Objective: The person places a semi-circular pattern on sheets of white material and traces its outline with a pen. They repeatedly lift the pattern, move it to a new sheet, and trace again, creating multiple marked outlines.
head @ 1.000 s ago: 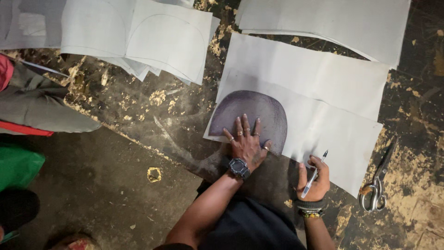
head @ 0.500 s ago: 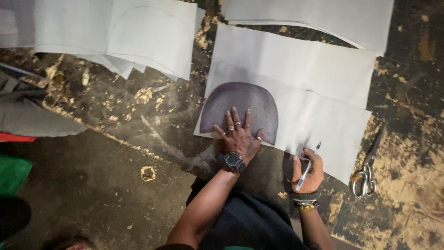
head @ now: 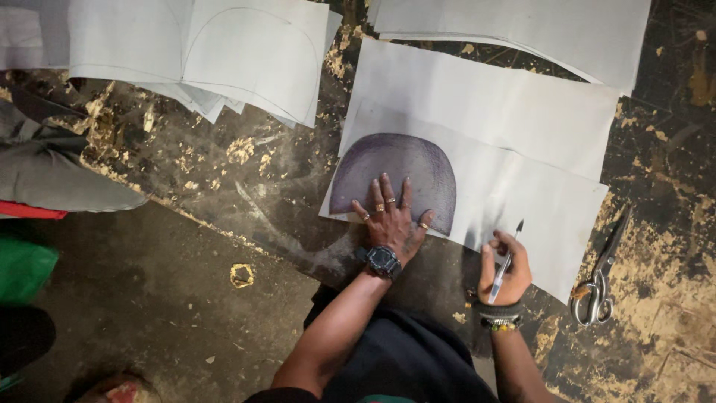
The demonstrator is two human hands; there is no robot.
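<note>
- The view has slid a little since a second ago: the dark dome-shaped template (head: 395,175) and the pale sheet (head: 522,201) under it now sit slightly lower and more to the right in the picture, while the person's pose looks much the same.
- The left hand (head: 391,220) stays flat on the lower edge of the template, its fingers (head: 384,190) spread open and pressing down, gripping nothing; a dark watch (head: 382,260) sits on that wrist.
- The right hand (head: 506,265) has its fingers closed round a pen (head: 507,254), tip pointing toward 12 o'clock. As in the earlier views, it hovers at the sheet's lower edge, just at 4 o'clock from the template; no fresh line can be made out.
- Judged from this, the template is pinned and steady, and the pen has not yet met its outline.
- Scissors (head: 600,280) lie on the scuffed dark worktop (head: 246,179) at 3 o'clock from the right hand, apart from it.
- More pale sheets lie at 12 o'clock (head: 514,22), and a stack with traced curves (head: 246,52) at 10 o'clock.
- Grey cloth (head: 52,179) lies at 9 o'clock, well apart.
- Nothing lies between the pen and the template edge.
</note>
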